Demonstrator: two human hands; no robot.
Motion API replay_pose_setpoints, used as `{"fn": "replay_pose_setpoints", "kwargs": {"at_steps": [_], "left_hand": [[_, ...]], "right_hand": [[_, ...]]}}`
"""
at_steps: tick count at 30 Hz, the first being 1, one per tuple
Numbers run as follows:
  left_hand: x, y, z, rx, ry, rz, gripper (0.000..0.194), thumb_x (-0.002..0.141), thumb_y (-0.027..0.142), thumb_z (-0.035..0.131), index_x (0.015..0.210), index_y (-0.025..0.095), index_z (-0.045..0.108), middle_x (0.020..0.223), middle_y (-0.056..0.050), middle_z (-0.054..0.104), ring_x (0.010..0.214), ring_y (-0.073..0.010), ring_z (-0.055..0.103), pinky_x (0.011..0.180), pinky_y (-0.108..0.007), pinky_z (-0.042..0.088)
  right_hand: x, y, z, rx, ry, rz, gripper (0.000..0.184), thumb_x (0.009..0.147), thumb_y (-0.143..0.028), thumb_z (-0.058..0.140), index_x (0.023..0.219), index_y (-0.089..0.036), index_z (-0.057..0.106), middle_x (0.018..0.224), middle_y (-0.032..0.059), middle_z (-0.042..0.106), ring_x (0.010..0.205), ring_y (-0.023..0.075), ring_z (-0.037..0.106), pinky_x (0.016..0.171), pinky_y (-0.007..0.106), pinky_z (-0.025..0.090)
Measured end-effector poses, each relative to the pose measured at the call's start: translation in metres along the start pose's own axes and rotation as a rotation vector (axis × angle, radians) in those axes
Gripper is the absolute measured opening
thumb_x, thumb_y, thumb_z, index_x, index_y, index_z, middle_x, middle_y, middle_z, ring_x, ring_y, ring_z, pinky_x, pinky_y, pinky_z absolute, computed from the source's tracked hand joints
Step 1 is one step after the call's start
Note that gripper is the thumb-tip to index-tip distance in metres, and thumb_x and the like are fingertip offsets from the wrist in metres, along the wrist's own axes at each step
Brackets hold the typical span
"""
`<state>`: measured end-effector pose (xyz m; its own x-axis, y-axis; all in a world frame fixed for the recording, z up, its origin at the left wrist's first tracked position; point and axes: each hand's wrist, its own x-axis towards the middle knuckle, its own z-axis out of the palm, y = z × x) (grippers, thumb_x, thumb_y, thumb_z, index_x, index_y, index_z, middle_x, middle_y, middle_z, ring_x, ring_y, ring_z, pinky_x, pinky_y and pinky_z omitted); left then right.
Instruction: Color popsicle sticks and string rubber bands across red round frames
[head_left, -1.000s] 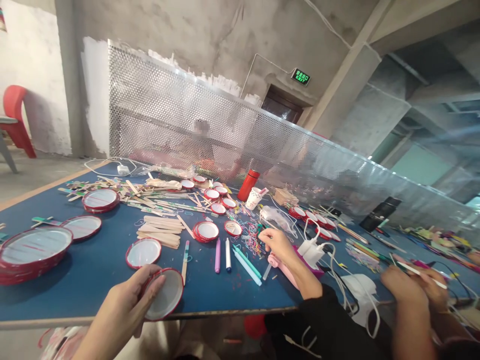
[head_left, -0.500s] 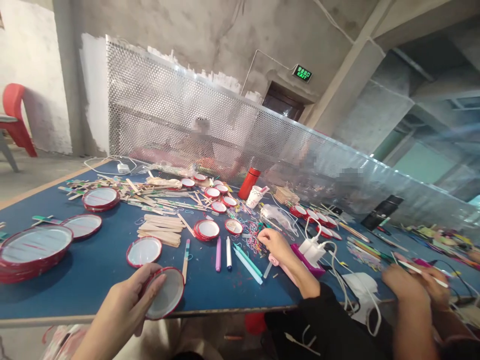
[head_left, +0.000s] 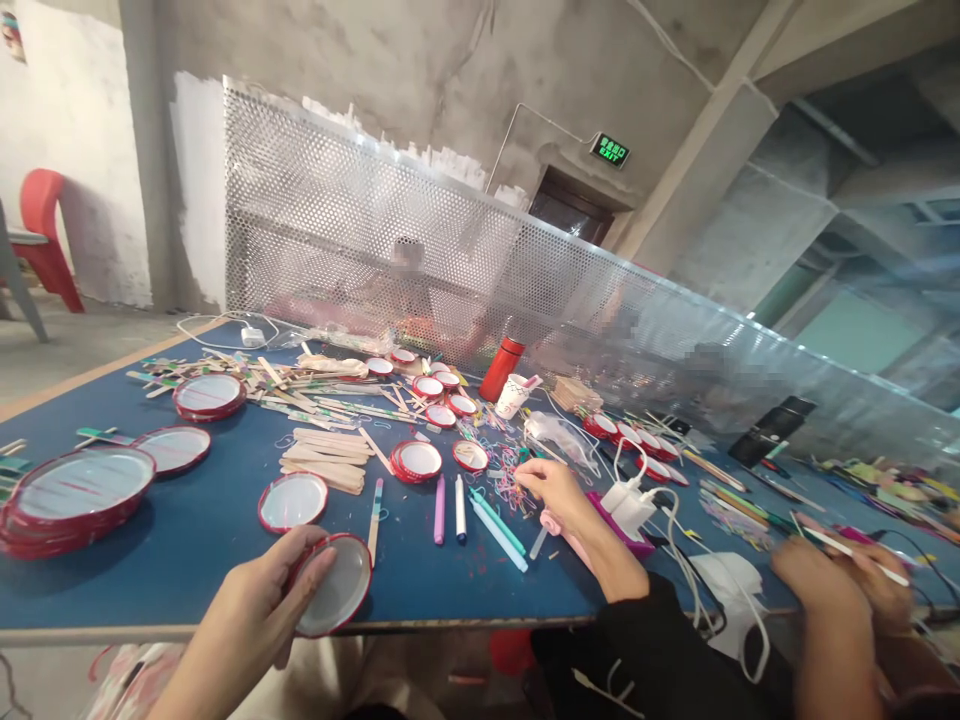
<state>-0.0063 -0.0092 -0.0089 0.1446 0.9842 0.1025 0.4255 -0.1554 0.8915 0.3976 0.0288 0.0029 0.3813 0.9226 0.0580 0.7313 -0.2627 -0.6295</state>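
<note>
My left hand [head_left: 259, 605] is closed round a red-rimmed round lid [head_left: 337, 585] and holds it at the near edge of the blue table [head_left: 187, 550]. My right hand [head_left: 551, 485], in a black sleeve, reaches out over the table. Its fingertips are pinched together at a scatter of coloured rubber bands [head_left: 506, 480]; what they hold is too small to make out. Several coloured marker pens [head_left: 457, 505] lie between my two hands. A second red-rimmed lid [head_left: 292, 500] lies just beyond my left hand.
Stacks of red-rimmed lids [head_left: 75, 490], wooden craft sticks [head_left: 326, 455], a red bottle [head_left: 501, 368], a paper cup [head_left: 514, 395] and white chargers [head_left: 626, 500] with cables lie on the table. Another person's hands [head_left: 832, 590] work at the right. A perforated metal screen [head_left: 420, 260] runs behind.
The view has shifted slightly. My left hand still holds the lid and my right hand stays at the rubber bands.
</note>
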Motion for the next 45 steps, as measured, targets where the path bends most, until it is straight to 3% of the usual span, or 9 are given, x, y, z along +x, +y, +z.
{"fn": "replay_pose_setpoints", "kwargs": {"at_steps": [6, 11, 16, 18, 22, 27, 31, 35, 45], "left_hand": [[0.005, -0.008, -0.005, 0.028, -0.082, 0.037, 0.039, 0.091, 0.056, 0.046, 0.090, 0.024, 0.068, 0.048, 0.008, 0.060, 0.031, -0.0133, 0.053, 0.040, -0.021, 0.039], [0.011, -0.010, -0.012, 0.060, -0.094, 0.175, 0.035, 0.090, 0.051, 0.053, 0.087, 0.023, 0.073, 0.068, 0.002, 0.073, 0.061, -0.0175, 0.066, 0.058, -0.021, 0.046], [0.004, -0.001, -0.021, -0.017, -0.213, 0.139, 0.039, 0.093, 0.051, 0.050, 0.083, 0.019, 0.070, 0.071, -0.001, 0.069, 0.067, -0.0185, 0.061, 0.060, -0.023, 0.044], [0.001, 0.003, -0.022, -0.072, -0.245, 0.121, 0.037, 0.092, 0.050, 0.051, 0.080, 0.017, 0.066, 0.069, -0.001, 0.064, 0.066, -0.0180, 0.057, 0.059, -0.023, 0.042], [-0.004, 0.007, -0.019, -0.171, -0.233, 0.078, 0.027, 0.085, 0.042, 0.056, 0.073, 0.018, 0.055, 0.065, 0.003, 0.052, 0.063, -0.0148, 0.047, 0.058, -0.023, 0.035], [-0.006, 0.002, -0.022, -0.381, -0.299, 0.040, 0.022, 0.089, 0.039, 0.061, 0.092, 0.017, 0.060, 0.074, 0.002, 0.054, 0.066, -0.0135, 0.046, 0.059, -0.022, 0.035], [-0.004, -0.010, -0.030, -0.531, -0.474, 0.064, 0.042, 0.092, 0.052, 0.065, 0.114, 0.017, 0.058, 0.068, 0.007, 0.043, 0.060, -0.0107, 0.036, 0.053, -0.021, 0.028], [-0.001, -0.016, -0.032, -0.640, -0.539, 0.060, 0.055, 0.086, 0.064, 0.070, 0.111, 0.017, 0.053, 0.069, 0.008, 0.045, 0.057, -0.0085, 0.035, 0.051, -0.020, 0.026], [-0.002, -0.013, -0.030, -0.633, -0.488, 0.015, 0.060, 0.081, 0.072, 0.070, 0.098, 0.015, 0.056, 0.070, 0.006, 0.048, 0.059, -0.0087, 0.038, 0.053, -0.021, 0.029]], "right_hand": [[-0.002, -0.007, -0.010, 0.155, 0.113, 0.027, 0.026, 0.098, -0.037, 0.066, 0.116, -0.018, 0.067, 0.115, 0.0055, 0.069, 0.093, 0.0188, 0.069, 0.079, 0.036, 0.060], [-0.011, -0.028, 0.001, 0.314, 0.133, 0.002, 0.024, 0.099, -0.038, 0.065, 0.107, -0.015, 0.067, 0.094, 0.0009, 0.069, 0.073, 0.0127, 0.066, 0.066, 0.029, 0.058], [-0.032, -0.063, 0.018, 0.477, 0.118, -0.099, 0.036, 0.083, -0.050, 0.075, 0.092, -0.015, 0.071, 0.057, -0.0037, 0.061, 0.047, 0.0114, 0.052, 0.043, 0.023, 0.038], [-0.049, -0.082, 0.027, 0.537, 0.096, -0.150, 0.039, 0.075, -0.052, 0.077, 0.089, -0.016, 0.072, 0.053, -0.0018, 0.062, 0.045, 0.0131, 0.051, 0.042, 0.025, 0.036], [-0.093, -0.125, 0.056, 0.633, 0.030, -0.234, 0.032, 0.074, -0.047, 0.074, 0.089, -0.019, 0.071, 0.066, 0.0008, 0.069, 0.058, 0.0164, 0.063, 0.055, 0.027, 0.050], [-0.141, -0.163, 0.101, 0.713, 0.042, -0.390, 0.017, 0.082, -0.039, 0.070, 0.088, -0.023, 0.072, 0.070, 0.0001, 0.070, 0.060, 0.0164, 0.067, 0.059, 0.027, 0.056], [-0.154, -0.167, 0.131, 0.641, 0.210, -0.558, 0.009, 0.089, -0.031, 0.067, 0.090, -0.025, 0.073, 0.081, 0.0018, 0.074, 0.071, 0.0174, 0.070, 0.067, 0.028, 0.057], [-0.153, -0.164, 0.147, 0.594, 0.260, -0.640, 0.009, 0.092, -0.028, 0.066, 0.090, -0.024, 0.074, 0.085, 0.0020, 0.074, 0.075, 0.0174, 0.070, 0.068, 0.027, 0.056], [-0.159, -0.168, 0.150, 0.766, 0.097, -0.405, 0.017, 0.083, -0.041, 0.075, 0.082, -0.024, 0.075, 0.079, 0.0013, 0.075, 0.065, 0.0155, 0.069, 0.063, 0.025, 0.058]]}}
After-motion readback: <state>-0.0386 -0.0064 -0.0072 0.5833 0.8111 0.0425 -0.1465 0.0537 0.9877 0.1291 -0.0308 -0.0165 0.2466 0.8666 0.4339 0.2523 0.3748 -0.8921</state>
